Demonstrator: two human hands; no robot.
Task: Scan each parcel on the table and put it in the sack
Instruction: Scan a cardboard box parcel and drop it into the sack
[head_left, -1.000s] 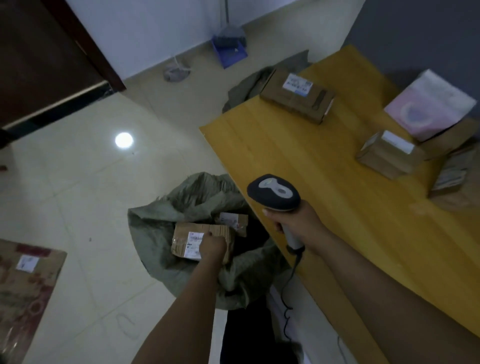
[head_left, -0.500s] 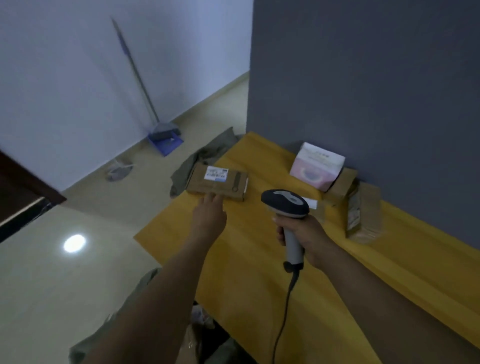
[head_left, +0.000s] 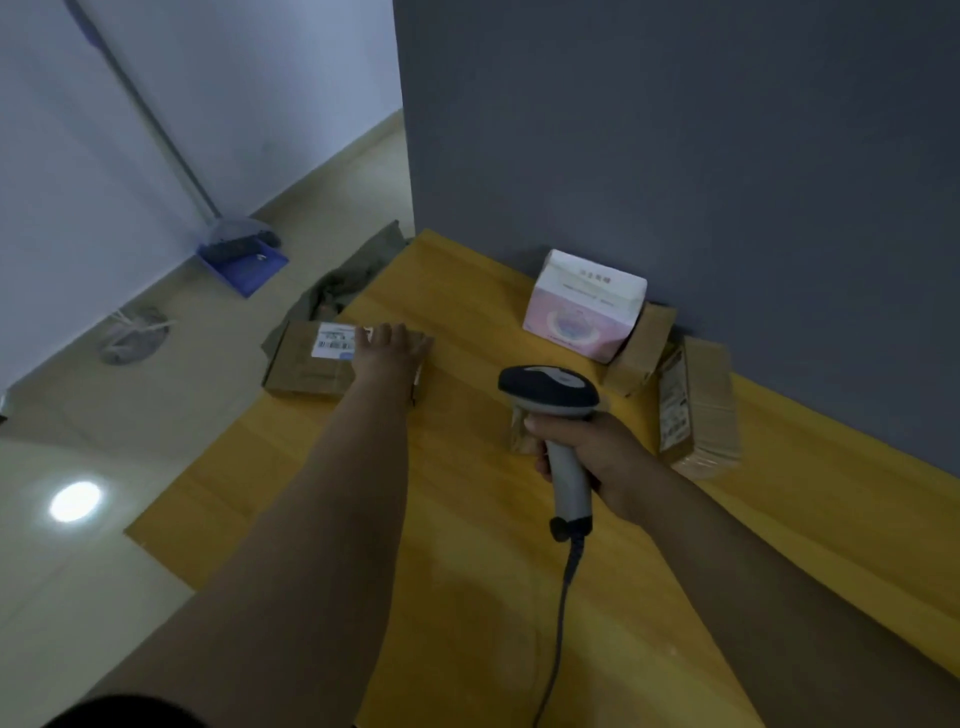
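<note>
A: Which items left of the scanner (head_left: 550, 395) are obscured?

B: The left hand (head_left: 389, 348) covers the right end of the flat parcel (head_left: 306, 364). The print on its label (head_left: 332, 340) is too small to read.

A: And directly behind the scanner?

B: A small parcel (head_left: 519, 434) is mostly hidden by the scanner head and the right hand (head_left: 597, 452). Below the scanner, the cable (head_left: 563, 613) runs off the bottom edge. Beyond the scanner, text on the pink box (head_left: 582, 306) is illegible.

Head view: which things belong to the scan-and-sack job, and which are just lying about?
Job: scanner, held by right hand; labelled parcel under left hand; pink box; upright brown parcel.
Lying about: dustpan; grey bundle on floor; green cloth beyond table.
</note>
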